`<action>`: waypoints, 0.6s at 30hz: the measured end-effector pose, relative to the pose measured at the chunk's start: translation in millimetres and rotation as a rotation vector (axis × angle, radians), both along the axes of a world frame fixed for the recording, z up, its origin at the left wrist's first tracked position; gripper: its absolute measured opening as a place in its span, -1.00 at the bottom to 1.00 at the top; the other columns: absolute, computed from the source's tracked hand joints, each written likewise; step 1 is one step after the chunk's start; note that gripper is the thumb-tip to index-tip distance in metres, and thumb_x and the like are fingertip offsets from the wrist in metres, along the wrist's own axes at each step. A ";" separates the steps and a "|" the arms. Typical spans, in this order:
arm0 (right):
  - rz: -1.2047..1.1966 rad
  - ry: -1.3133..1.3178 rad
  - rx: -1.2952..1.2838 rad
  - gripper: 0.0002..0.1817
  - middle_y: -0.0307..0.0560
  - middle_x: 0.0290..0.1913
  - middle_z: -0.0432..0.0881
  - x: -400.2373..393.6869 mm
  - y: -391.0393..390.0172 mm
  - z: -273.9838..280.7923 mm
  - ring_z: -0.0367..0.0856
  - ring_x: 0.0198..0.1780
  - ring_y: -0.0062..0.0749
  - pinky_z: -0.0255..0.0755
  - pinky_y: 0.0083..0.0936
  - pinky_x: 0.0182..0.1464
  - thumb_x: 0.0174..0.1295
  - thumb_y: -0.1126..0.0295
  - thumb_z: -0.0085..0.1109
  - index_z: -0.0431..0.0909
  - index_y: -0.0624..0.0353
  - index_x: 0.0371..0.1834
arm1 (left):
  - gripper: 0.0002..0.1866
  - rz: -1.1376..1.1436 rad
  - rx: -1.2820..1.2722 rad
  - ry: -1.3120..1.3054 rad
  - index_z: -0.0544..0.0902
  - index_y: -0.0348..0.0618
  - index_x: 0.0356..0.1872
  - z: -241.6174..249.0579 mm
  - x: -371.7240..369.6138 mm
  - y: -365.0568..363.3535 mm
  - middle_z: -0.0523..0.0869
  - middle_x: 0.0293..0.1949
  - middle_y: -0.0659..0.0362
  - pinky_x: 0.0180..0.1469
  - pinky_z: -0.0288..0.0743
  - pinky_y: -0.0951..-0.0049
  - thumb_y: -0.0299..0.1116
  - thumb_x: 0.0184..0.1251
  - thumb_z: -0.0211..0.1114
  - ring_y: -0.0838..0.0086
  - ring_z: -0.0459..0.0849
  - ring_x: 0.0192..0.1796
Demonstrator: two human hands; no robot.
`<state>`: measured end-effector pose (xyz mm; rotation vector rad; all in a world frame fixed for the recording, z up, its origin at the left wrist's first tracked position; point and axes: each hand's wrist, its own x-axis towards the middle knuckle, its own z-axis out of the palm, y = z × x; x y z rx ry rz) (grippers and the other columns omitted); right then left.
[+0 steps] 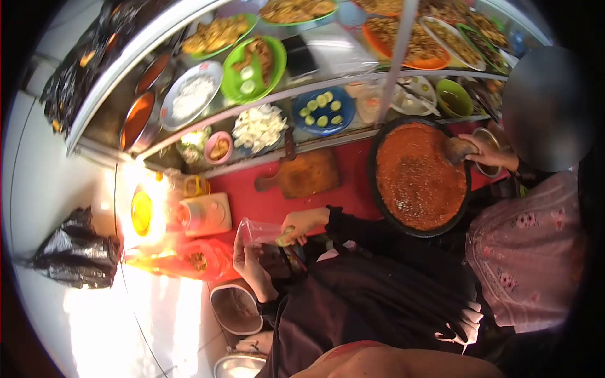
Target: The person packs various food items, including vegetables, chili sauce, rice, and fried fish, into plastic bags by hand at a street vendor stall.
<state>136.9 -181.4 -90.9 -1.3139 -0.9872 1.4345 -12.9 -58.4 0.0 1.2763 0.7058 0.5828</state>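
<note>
near edge: a metal bowl and a white-rimmed tub sit lowest in the head view, just below the hands
left hand: closed on the side of a clear plastic bag, holding it upright with its mouth turned toward the other hand
right hand: fingertips pinched on a small greenish piece at the bag's mouth; black sleeve runs back to the right; whether the piece is already inside the rim cannot be told
bag position: held in the air over the red counter, between both hands, near a red plastic bag
step in hand: judged to be the filling of the bag, one garnish piece being placed
next move calls for: a mouth kept wide by the left hand, and a clean release by the right so the piece drops in and not onto the counter
middle ground: a white boxy appliance beside the bags; a wooden cutting board lies flat beyond
co-worker: a second person's hand holds a ladle at the rim of a wide black pan of red sauce
far shelf: a blue plate of cucumber slices, a heap of chopped white vegetable and a green plate behind glass
</note>
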 end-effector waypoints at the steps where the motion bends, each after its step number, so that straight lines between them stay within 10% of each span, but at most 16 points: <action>1: 0.011 -0.075 -0.026 -0.71 -0.10 -0.52 0.64 1.5 5.0 3.3 0.62 -0.57 -0.50 0.47 -0.60 -0.54 0.12 0.30 0.23 0.53 0.37 -0.34 | -0.57 0.018 -0.034 0.003 0.49 -0.30 0.14 -1.3 -4.8 4.2 0.62 -0.49 0.28 -0.42 0.31 0.77 -0.58 0.19 0.06 0.73 0.48 -0.48; 5: 0.265 -0.387 -0.072 -0.60 -0.11 -0.46 0.65 15.9 27.4 19.9 0.62 -0.49 -0.49 0.48 -0.56 -0.45 0.08 0.18 0.29 0.56 0.32 -0.20 | -0.59 0.072 -0.040 0.009 0.50 -0.29 0.13 -10.8 -25.8 15.3 0.67 -0.30 0.18 -0.44 0.31 0.77 -0.59 0.20 0.07 0.72 0.49 -0.51; 11: -0.421 -0.611 0.218 -0.65 -0.11 -0.38 0.66 142.9 85.9 1.7 0.60 -0.34 -0.56 0.45 -0.60 -0.29 0.06 0.38 0.27 0.49 0.28 -0.11 | -0.61 0.156 0.289 0.160 0.53 -0.30 0.07 -6.2 -34.7 9.6 0.55 0.12 0.09 -0.51 0.39 0.72 -0.70 0.19 0.04 0.64 0.61 -0.43; 15: -0.883 -1.221 0.088 -0.65 0.08 -0.43 0.60 236.9 131.6 -6.3 0.58 -0.30 0.05 0.43 -0.20 -0.23 -0.01 0.35 0.20 0.51 0.21 -0.12 | -0.58 0.171 0.699 0.301 0.56 -0.31 0.04 -13.3 -42.7 11.5 0.57 0.09 0.02 -0.50 0.41 0.66 -0.74 0.11 0.03 0.61 0.61 -0.45; 18: -0.849 -1.479 0.067 -0.61 0.21 -0.12 0.56 285.1 156.4 -25.4 0.50 -0.05 0.08 0.36 -0.15 0.00 0.00 0.32 0.14 0.50 0.20 -0.07 | -0.57 0.183 0.661 0.379 0.56 -0.32 0.04 -4.1 -49.1 9.6 0.58 0.08 0.02 -0.49 0.41 0.66 -0.75 0.09 0.03 0.61 0.60 -0.44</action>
